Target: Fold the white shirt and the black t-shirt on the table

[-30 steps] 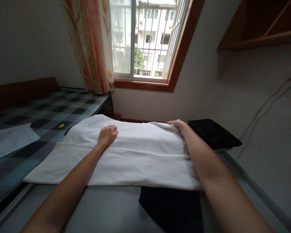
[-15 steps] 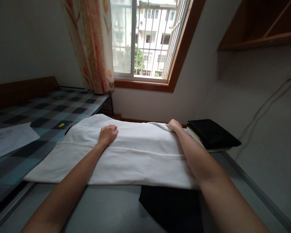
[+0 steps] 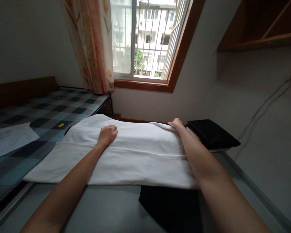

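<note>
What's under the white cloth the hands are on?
At the near edge of the white cloth, black fabric shows, on a gray surface. How far it continues beneath, and anything else there, is hidden.

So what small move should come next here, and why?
Probably smooth the raised fold beside the right hand: the white cloth looks bunched there, while the left hand rests on it and could steady it.

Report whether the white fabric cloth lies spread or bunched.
Spread: the white fabric cloth lies wide and mostly flat under the left hand. Whether it is doubled over underneath, I cannot tell.
</note>
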`<state>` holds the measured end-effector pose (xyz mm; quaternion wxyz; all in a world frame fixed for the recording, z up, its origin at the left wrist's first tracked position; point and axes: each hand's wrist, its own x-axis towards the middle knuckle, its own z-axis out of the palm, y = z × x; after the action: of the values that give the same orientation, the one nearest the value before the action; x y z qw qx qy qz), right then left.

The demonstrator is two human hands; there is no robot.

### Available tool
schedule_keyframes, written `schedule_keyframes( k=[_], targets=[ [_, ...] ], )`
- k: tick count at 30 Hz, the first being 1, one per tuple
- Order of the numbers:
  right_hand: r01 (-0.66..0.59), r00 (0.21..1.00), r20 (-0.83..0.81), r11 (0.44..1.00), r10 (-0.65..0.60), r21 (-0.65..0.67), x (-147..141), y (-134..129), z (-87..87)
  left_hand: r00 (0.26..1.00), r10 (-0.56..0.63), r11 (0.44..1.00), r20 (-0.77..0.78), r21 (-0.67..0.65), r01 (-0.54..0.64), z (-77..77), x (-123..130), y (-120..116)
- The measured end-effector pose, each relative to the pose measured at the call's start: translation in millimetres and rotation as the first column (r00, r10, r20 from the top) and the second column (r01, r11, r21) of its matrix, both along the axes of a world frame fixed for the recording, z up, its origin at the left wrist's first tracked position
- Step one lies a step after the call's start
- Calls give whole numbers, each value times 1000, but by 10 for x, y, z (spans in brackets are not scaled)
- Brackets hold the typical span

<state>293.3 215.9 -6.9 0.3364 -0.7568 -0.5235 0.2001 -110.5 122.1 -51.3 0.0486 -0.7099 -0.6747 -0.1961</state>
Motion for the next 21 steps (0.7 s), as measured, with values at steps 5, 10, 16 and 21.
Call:
schedule_keyframes(
  k=[5,10,16,21],
  targets=[
    [67,997,39,996,-65,-53,-32,-67,-30,1000,-7,1000,2,4,7,-7,-6,8],
    [46,998,49,996,-43,-76,-61,-30,24,1000,-10,1000,5,12,10,-14,-11,10],
    [63,994,97,993,-54,-96,-61,33,41,1000,-5,1000,11,1,5,-1,-4,3],
    [43,996,85,999,-41,-15,-44,55,40,1000,2,1000,12,-2,-1,-4,-5,5]
  ],
)
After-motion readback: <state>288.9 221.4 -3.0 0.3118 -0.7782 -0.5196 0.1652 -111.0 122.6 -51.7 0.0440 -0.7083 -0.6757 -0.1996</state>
